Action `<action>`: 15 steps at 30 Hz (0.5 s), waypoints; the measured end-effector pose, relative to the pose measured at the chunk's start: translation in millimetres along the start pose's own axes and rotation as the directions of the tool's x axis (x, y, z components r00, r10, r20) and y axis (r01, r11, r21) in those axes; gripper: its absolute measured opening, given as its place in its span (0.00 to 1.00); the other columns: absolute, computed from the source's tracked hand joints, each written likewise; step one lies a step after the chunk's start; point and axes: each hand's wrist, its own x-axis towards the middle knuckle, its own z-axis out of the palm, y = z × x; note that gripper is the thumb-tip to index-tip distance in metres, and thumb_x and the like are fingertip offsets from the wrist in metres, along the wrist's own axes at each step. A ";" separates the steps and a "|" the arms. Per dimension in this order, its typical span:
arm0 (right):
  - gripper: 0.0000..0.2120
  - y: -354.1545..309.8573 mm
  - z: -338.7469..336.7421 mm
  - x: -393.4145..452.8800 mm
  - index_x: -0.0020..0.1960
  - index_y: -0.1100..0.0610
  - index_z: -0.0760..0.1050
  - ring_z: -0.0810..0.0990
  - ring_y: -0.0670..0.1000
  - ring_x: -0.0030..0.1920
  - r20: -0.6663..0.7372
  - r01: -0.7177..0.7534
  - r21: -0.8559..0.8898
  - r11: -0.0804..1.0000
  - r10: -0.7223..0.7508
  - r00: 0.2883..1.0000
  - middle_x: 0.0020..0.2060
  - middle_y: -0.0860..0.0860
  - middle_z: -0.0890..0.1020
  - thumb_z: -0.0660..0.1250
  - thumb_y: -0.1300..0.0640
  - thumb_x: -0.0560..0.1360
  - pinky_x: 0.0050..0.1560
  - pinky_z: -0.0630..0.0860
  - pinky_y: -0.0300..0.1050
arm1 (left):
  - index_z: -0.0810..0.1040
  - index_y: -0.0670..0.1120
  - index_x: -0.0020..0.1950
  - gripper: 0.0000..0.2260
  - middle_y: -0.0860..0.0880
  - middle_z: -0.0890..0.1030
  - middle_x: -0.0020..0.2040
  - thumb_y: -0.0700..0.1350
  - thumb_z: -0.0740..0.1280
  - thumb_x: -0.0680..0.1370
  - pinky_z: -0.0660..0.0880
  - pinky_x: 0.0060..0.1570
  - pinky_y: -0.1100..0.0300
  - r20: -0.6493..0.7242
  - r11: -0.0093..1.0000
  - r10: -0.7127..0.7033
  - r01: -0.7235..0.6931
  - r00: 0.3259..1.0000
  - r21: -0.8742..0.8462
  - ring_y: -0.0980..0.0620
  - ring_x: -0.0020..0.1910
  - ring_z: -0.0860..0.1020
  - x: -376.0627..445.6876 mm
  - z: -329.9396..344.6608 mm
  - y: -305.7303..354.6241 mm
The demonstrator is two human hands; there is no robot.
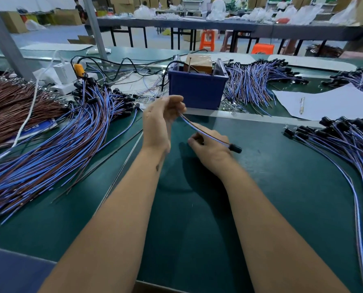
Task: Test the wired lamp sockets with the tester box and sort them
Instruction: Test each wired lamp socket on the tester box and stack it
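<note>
A person at a green table holds a single wired lamp socket between both hands, just in front of a blue tester box. The left hand is raised, its fingers curled and pinching the free end of the socket's blue-and-brown wire. The right hand sits lower and nearer the table, its fingers wrapped around the same wire close to the black socket, which juts out past the hand to the right. The wire runs in a slanted line from the upper hand down to the lower one.

The blue box stands upright at the far side of the work area, with a brown block and clear plates rising from its top and a black cable trailing off to the left. A large heap of wired sockets fans across the table on the left, beside a bundle of brown wires. Another pile lies just right of the box, and a further pile spreads along the right edge. A white sheet of paper lies between those two right-hand piles, with a small clear tube on it. White power adapters sit at the rear left.
</note>
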 end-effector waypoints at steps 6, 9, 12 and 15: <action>0.20 2.8 -4.9 3.1 0.74 0.56 0.65 0.79 0.56 0.45 -0.032 -0.061 0.614 0.787 0.102 0.994 0.39 0.54 0.81 0.57 0.62 0.82 0.53 0.76 0.51 | 0.82 0.44 0.31 0.22 0.47 0.78 0.29 0.48 0.58 0.80 0.77 0.35 0.60 0.227 0.908 -0.328 0.372 0.917 -0.191 0.51 0.29 0.76 -5.4 2.6 -0.4; 0.13 2.1 -14.6 2.7 0.62 0.59 0.74 0.79 0.49 0.33 -0.031 -0.092 0.798 0.596 0.193 0.981 0.35 0.55 0.80 0.53 0.60 0.84 0.35 0.73 0.36 | 0.75 0.47 0.24 0.25 0.50 0.71 0.23 0.47 0.58 0.81 0.70 0.29 0.62 0.135 0.878 -0.473 0.453 0.871 0.155 0.52 0.22 0.71 -11.2 9.7 -11.6; 0.13 3.9 -20.7 2.1 0.55 0.60 0.77 0.78 0.47 0.29 -0.001 -0.131 0.834 0.536 0.239 0.971 0.30 0.53 0.81 0.54 0.58 0.83 0.32 0.73 0.33 | 0.71 0.46 0.24 0.23 0.51 0.64 0.20 0.45 0.61 0.80 0.64 0.24 0.64 0.109 0.816 -0.405 0.305 0.908 0.492 0.52 0.19 0.65 -16.6 13.4 -20.3; 0.11 2.7 -19.9 0.6 0.62 0.63 0.74 0.78 0.45 0.29 -0.047 -0.105 0.843 0.528 0.266 0.963 0.30 0.51 0.81 0.63 0.63 0.80 0.37 0.76 0.36 | 0.70 0.45 0.24 0.23 0.53 0.61 0.18 0.44 0.62 0.80 0.58 0.22 0.65 0.127 0.786 -0.375 0.242 0.918 0.569 0.55 0.17 0.59 -18.4 12.6 -20.9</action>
